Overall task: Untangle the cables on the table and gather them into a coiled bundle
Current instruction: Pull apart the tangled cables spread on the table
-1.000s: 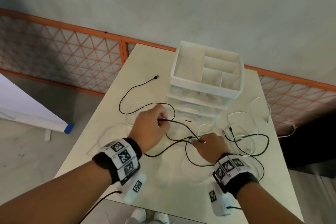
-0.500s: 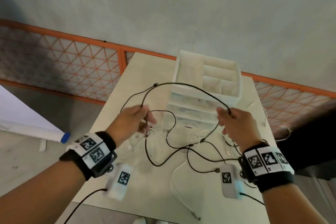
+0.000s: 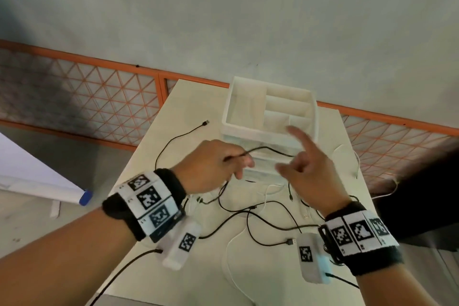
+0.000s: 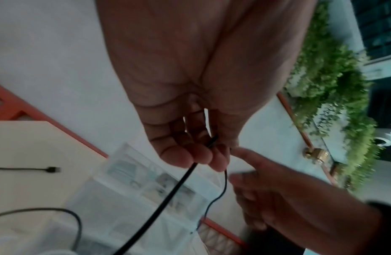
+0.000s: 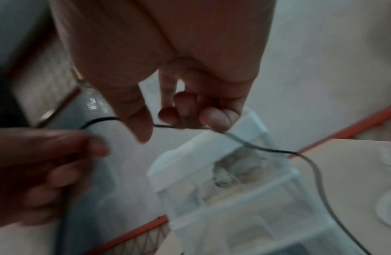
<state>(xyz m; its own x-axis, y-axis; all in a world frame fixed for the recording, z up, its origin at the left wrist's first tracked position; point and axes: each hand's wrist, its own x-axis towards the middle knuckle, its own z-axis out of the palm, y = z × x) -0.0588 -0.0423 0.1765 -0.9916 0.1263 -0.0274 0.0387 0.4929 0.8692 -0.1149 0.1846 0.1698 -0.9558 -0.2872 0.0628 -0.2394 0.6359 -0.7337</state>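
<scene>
A black cable (image 3: 265,148) arcs between my two hands above the table (image 3: 188,107), in front of the drawer unit. My left hand (image 3: 238,161) grips it with curled fingers; the left wrist view shows the cable (image 4: 175,188) leaving the fingertips (image 4: 199,155) downward. My right hand (image 3: 295,164) is close beside it, index finger straight up, the other fingers curled over the cable (image 5: 273,151). Below the hands, more black cables (image 3: 273,223) and white cables (image 3: 233,256) lie tangled on the table. One black plug (image 3: 205,123) lies at the far left.
A white drawer organiser (image 3: 248,129) with open top compartments stands at the back of the table, just behind the hands. An orange mesh fence (image 3: 99,97) runs behind the table. A USB plug (image 3: 290,242) lies near my right wrist.
My hands, spread wide half a second ago with the black cable stretched in a high arc, have come close together. The span between them is now short, and my right index finger has straightened.
</scene>
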